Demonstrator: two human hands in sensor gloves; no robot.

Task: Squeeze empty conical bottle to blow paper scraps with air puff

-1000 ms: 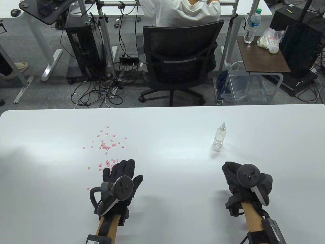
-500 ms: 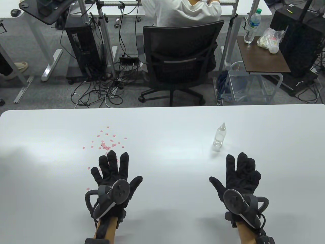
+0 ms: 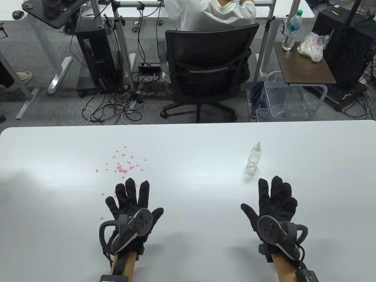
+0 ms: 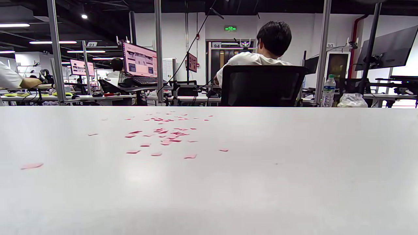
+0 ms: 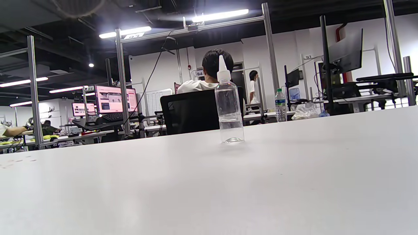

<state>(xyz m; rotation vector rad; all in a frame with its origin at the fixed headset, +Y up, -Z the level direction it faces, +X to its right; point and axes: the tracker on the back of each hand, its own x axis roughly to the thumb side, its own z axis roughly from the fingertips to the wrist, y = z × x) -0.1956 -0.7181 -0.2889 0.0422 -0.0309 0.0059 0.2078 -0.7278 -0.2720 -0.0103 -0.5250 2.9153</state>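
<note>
A clear empty bottle with a white conical tip (image 3: 253, 158) stands upright on the white table (image 3: 194, 152), right of centre; it also shows in the right wrist view (image 5: 228, 107). Pink paper scraps (image 3: 123, 168) lie scattered on the table's left part and show in the left wrist view (image 4: 163, 133). My left hand (image 3: 131, 196) lies flat and open, palm down, fingers spread, just in front of the scraps and over a few of them. My right hand (image 3: 274, 196) lies flat and open a short way in front of the bottle. Both hands hold nothing.
Beyond the table's far edge a person sits in a black office chair (image 3: 210, 69). A small brown side table (image 3: 302, 63) with a water bottle and a bag stands at the back right, above a wire basket (image 3: 276, 100).
One second ago both hands were curled into fists; they opened and spread flat on the table. Since half a second ago they have barely shifted. Bottle and scraps have not moved.
</note>
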